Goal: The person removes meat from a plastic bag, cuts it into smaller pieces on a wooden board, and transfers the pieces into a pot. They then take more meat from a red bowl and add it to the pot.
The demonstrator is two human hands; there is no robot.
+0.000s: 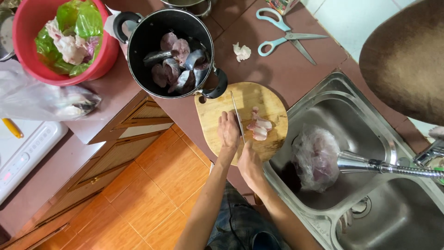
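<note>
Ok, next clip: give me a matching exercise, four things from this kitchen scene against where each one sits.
Things:
1. scissors
2. fish pieces
3. plastic bag
4. green bag

Places:
A. in the red bowl
B. in the sink
C. in the black pot
D. flat on the counter

Pairs: 1-D, 2-C, 3-B, 4-A

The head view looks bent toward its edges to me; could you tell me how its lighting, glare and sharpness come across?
In the head view, wide-angle distortion curves the counter edge and the sink; soft daylight throws faint shadows beside the scissors; glare brightens the faucet spout and the sink's rim; the brown shape at upper right is near the lens and blurred; the cutting board and both hands are sharp.
</note>
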